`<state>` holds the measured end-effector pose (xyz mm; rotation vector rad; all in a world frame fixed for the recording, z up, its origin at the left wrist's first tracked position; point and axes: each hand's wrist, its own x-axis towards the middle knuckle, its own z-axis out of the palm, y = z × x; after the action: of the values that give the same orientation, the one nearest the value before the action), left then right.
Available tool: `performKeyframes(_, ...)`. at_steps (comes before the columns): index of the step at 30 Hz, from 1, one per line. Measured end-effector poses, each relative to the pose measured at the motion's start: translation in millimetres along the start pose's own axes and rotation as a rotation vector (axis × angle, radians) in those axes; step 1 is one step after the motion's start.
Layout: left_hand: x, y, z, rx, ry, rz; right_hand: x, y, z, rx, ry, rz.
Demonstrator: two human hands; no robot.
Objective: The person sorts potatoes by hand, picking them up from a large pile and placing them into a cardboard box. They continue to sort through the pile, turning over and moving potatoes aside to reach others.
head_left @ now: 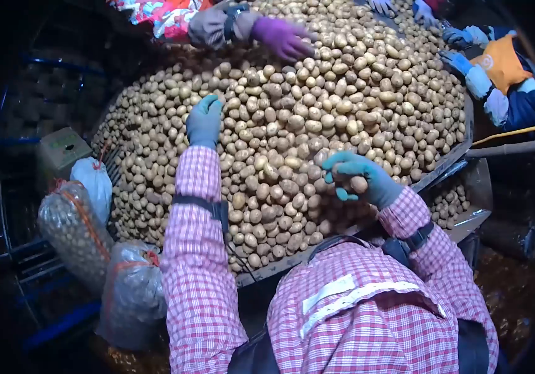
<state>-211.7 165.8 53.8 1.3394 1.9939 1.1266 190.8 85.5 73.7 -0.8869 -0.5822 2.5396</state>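
A wide heap of potatoes (267, 162) lies in front of me. My left hand (204, 121), in a grey-green glove, reaches over the left middle of the heap. Its fingers are bent together at the tips beside the potatoes, and what is between them is hidden. My right hand (367, 177), in a similar glove, is above the near right part of the heap. Its fingers curl around a potato (359, 184), which shows below the palm.
A co-worker's purple-gloved hand (283, 38) reaches over the far side. More gloved co-workers' hands (460, 62) are at the right edge. Filled plastic bags (74, 227) and a box (64, 149) stand at left. A chute (467, 212) with potatoes is at right.
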Motion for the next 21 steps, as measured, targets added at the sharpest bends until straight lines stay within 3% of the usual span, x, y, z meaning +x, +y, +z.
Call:
performKeyframes(2, 34, -13, 9, 0.287, -0.029, -0.045, -18, 2, -3, -0.018, 0.195, -0.036)
performKeyframes(4, 52, -18, 30, 0.661, -0.055, 0.088, -32, 4, -12, 0.049, 0.15, -0.067)
performKeyframes(5, 52, -23, 44, 0.678, 0.009, -0.047, -39, 5, -20, 0.069, 0.101, -0.077)
performKeyframes(6, 56, -26, 46, 0.554, -0.042, -0.073, -45, 7, -25, 0.089, 0.052, -0.087)
performKeyframes(7, 62, -35, 43, 0.43, -0.092, -0.101, -47, 7, -20, -0.027, 0.178, -0.149)
performKeyframes(9, 63, -54, 46, 0.117, -0.156, -0.119, -51, 1, -18, 0.006, 0.183, -0.149)
performKeyframes(10, 40, -23, 44, 0.015, -0.204, -0.082, -52, -1, -17, 0.025, 0.185, -0.145)
performKeyframes(12, 2, 29, 51, -0.408, -0.157, -0.353, -44, 4, -27, -0.116, 0.181, -0.166)
performKeyframes(14, -32, 54, 56, -0.573, -0.176, -0.37, -39, -2, -30, -0.326, 0.145, -0.159)
performKeyframes(18, -128, 119, 78, -0.552, -0.354, -0.278, -17, 0, -17, 0.061, -0.032, -0.06)
performKeyframes(20, -167, 132, 98, -0.412, -0.377, 0.039, -9, 12, -19, 0.052, -0.058, -0.116)
performKeyframes(21, -187, 139, 106, -0.387, -0.42, -0.028, -6, 11, -20, 0.16, -0.126, -0.039)
